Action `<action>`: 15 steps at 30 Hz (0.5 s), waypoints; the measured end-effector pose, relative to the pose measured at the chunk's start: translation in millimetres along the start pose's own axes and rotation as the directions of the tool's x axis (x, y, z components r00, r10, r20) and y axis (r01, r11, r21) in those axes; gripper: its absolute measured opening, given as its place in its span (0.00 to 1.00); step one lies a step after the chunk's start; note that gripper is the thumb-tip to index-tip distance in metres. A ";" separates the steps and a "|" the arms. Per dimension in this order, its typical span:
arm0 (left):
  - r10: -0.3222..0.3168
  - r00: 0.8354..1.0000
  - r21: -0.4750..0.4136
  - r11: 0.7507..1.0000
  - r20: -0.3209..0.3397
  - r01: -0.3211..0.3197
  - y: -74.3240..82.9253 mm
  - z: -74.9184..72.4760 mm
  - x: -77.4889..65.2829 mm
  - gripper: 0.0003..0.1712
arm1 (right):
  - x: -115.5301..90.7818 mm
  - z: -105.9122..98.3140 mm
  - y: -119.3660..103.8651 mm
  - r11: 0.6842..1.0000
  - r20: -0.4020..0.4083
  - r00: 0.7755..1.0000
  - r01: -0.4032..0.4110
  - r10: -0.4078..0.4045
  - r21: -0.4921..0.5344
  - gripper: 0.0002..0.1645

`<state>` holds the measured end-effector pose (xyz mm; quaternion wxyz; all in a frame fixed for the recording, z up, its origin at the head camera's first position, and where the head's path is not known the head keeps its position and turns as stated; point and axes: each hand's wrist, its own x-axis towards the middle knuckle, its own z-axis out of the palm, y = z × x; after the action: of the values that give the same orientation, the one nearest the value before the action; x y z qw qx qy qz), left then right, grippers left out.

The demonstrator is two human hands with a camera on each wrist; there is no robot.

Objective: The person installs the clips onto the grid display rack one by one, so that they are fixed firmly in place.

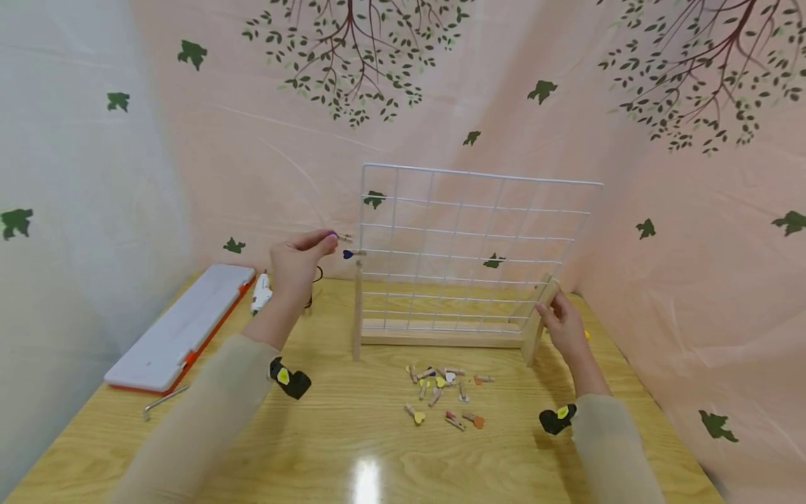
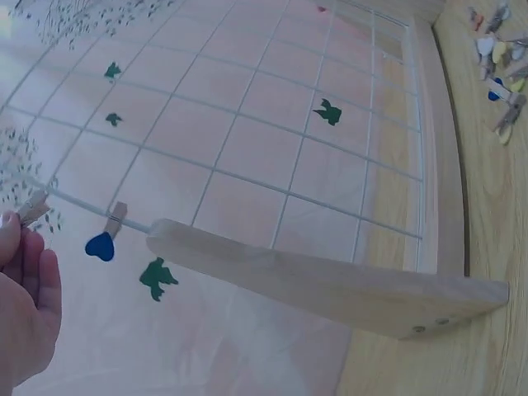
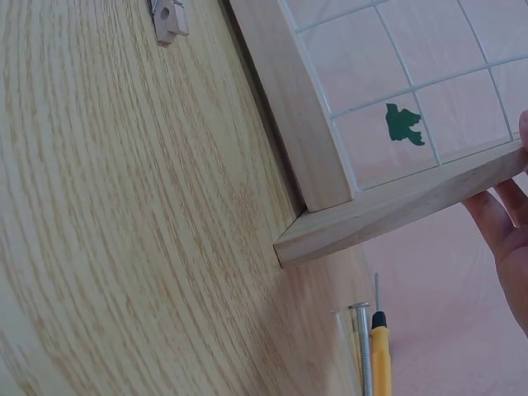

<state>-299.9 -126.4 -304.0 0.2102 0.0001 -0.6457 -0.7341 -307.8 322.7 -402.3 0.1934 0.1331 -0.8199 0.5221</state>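
My left hand (image 1: 294, 269) pinches a small wooden clothespin (image 2: 33, 209) with a purple heart, just off the left edge of a white wire grid (image 1: 481, 173). Right below it, a clothespin with a dark blue heart (image 2: 101, 247) is clipped on that edge, above the left wooden post (image 1: 357, 311). At the other side my right hand (image 1: 564, 330) grips the right wooden post (image 3: 396, 206) of the stand holding the grid, its thumb in front and fingers behind. In the right wrist view, only part of this hand shows at the right edge.
Several heart clothespins (image 1: 440, 382) lie scattered before the stand. Leftward are a white case with a red edge (image 1: 182, 325), a white glue gun (image 1: 261, 292) and a hex key (image 1: 165, 401). A yellow-handled screwdriver (image 3: 380, 355) and a long bolt (image 3: 364, 346) lie beyond the right post.
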 end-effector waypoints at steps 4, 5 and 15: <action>-0.070 0.995 -0.172 0.983 -0.069 0.057 -8.0 8.3 11.5 0.16 | 2.9 -1.7 13.0 1.000 0.001 1.000 -0.011 0.011 0.001 0.24; -0.077 0.994 -0.202 0.977 -0.074 0.061 -9.8 11.1 13.3 0.16 | 3.6 -2.1 16.2 1.000 0.000 1.000 -0.015 0.015 -0.004 0.24; -0.095 0.992 -0.190 0.979 -0.080 0.079 -18.4 32.2 17.3 0.19 | 4.9 -2.8 21.2 0.999 -0.010 1.000 0.003 -0.004 -0.032 0.24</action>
<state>-330.0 -99.8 -311.5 0.2054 0.0413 -0.5637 -0.7990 -320.5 334.1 -416.1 0.2007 0.1287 -0.8269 0.5093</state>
